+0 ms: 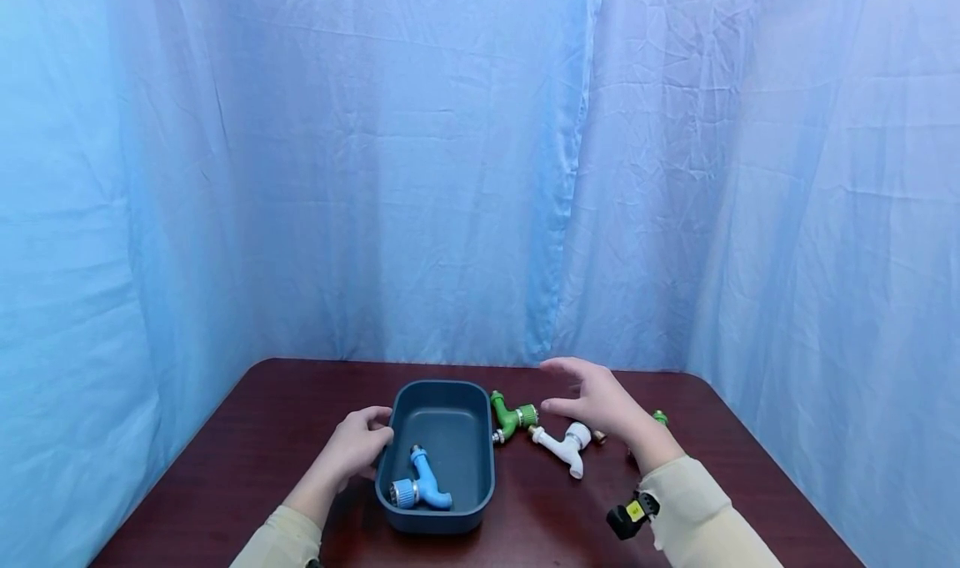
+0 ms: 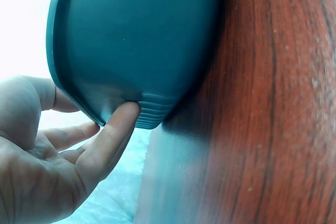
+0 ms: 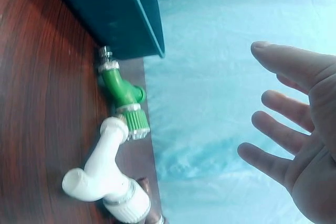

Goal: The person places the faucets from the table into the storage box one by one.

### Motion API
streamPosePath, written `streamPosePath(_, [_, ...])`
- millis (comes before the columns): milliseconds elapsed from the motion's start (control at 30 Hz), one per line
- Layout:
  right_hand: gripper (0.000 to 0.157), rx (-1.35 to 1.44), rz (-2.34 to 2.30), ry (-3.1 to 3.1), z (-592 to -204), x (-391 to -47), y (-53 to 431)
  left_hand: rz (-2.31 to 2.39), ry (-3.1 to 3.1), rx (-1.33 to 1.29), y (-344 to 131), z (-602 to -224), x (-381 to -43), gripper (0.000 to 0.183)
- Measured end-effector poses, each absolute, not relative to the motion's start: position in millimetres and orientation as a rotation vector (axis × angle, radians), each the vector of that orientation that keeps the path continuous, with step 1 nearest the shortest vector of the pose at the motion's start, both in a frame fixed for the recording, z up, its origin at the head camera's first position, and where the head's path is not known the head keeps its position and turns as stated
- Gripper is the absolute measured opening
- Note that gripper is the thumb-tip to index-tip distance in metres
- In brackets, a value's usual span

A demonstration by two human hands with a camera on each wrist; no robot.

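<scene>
A dark blue-grey rectangular tub [image 1: 475, 512] stands on the table with a light blue plastic tap [image 1: 426, 483] lying in its near end. My left hand [image 1: 356, 447] holds the tub's left side; in the left wrist view, fingers [image 2: 113, 135] press the ridged outer wall while others reach over the rim. My right hand [image 1: 600, 401] is raised with fingers spread and nothing in its grasp. Below it lie a white tap [image 1: 564, 449] and a green tap [image 1: 510, 418]. The right wrist view shows the green tap [image 3: 123, 90] close beside the tub, its knob next to the white tap [image 3: 105, 171].
Partly behind my right wrist are a brass fitting [image 1: 599, 437] and another green piece [image 1: 660, 417]. The dark red wooden table [image 1: 300, 393] has rounded far corners. Light blue curtains [image 1: 450, 176] hang around its back and sides.
</scene>
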State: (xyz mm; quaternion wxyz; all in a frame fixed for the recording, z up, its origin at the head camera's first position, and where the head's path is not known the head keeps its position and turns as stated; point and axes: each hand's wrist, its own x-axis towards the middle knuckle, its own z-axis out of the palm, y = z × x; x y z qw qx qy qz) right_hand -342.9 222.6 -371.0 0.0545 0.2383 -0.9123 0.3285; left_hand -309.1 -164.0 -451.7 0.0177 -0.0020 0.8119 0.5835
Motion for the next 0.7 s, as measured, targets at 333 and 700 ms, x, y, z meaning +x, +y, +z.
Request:
streamPosePath(333, [0.055,0.705,0.931,-2.764,-379,-350,240,1.826,2.517,-0.007,-164,-454,-310,0.051])
streamPosePath(700, [0.056,0.650,0.861,-2.841,-390,-354,254,1.818,2.523,-0.010,-164,-454,-311,0.051])
